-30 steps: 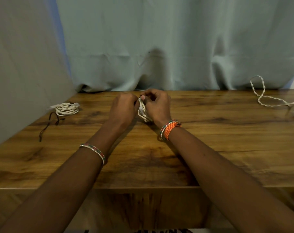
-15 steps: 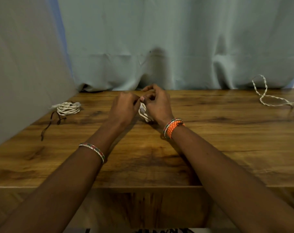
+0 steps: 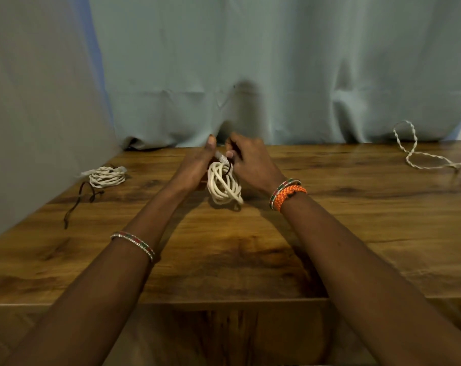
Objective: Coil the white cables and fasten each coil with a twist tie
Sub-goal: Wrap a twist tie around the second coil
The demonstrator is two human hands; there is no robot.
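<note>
left hand (image 3: 195,165) grips coil (image 3: 224,186) | right hand (image 3: 250,159) pinches dark tie, mostly hidden

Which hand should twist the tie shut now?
The right hand, probably: it already pinches the dark twist tie at the top of the white coil, while the left hand steadies the coil.

One head-worn camera looks forward and down, close over the wooden table (image 3: 356,233), facing a curtain (image 3: 277,62).
</note>
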